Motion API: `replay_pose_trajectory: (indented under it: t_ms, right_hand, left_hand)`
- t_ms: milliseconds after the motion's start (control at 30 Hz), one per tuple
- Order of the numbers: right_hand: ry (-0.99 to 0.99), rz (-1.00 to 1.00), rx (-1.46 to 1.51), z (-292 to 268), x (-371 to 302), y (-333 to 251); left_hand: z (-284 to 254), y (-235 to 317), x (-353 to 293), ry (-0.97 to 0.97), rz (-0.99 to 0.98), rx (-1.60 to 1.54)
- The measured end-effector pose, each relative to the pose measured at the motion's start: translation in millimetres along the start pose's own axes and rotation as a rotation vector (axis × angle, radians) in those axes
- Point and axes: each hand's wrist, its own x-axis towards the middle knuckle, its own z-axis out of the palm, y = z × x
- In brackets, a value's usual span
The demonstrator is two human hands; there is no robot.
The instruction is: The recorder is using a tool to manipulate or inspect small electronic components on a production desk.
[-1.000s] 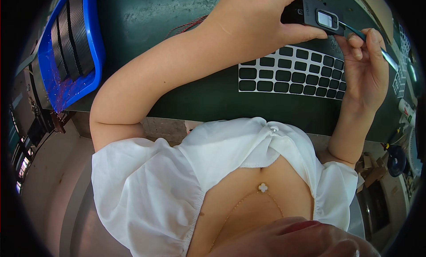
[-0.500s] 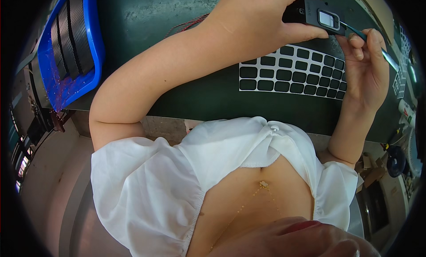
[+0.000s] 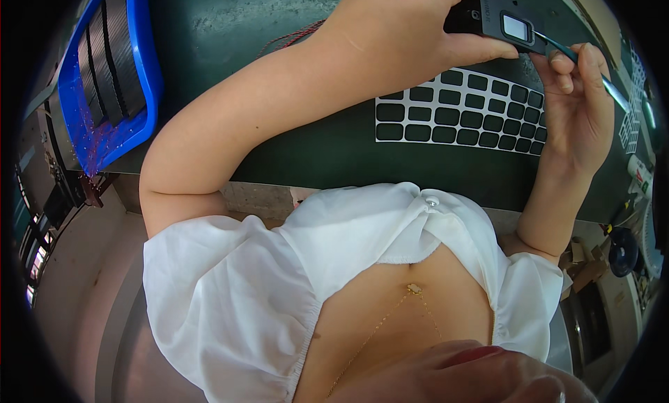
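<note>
At the upper right, my left hand (image 3: 425, 37) grips a small black plastic device (image 3: 493, 16) between thumb and fingers. A grey-white rectangular window (image 3: 516, 29) with a dark frame sits in the device's face. My right hand (image 3: 577, 117) pinches a slim pointed metal tool (image 3: 613, 93), teal toward its tip and silver behind. The tip reaches the right edge of the window frame; whether it presses in cannot be told. Below both hands lies a white sheet (image 3: 440, 96) with rows of rounded dark rectangles, partly covered by my left forearm.
A blue bin (image 3: 155, 75) at the left holds dark ribbed strips (image 3: 125, 55) and fine reddish wires. More red wires (image 3: 296, 37) lie behind my left forearm on the dark green table (image 3: 320, 159). Another perforated sheet (image 3: 631, 121) and a white bottle (image 3: 638, 172) are at the far right.
The device has shifted and tilted very slightly in my left hand. The tool's tip stays at the window's right edge, and both grips are the same.
</note>
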Motion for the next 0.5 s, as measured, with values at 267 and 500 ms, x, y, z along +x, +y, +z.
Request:
replay_pose_trajectory:
  t_ms: [267,500]
  right_hand:
    - [-0.011,-0.063,-0.114,4.9,1.1,1.1]
    - [-0.009,-0.148,-0.216,9.1,0.5,0.9]
  left_hand:
    - [1.0,0.3,0.7,0.02,0.048,0.024]
    - [1.0,3.4,1.6,0.033,0.087,0.058]
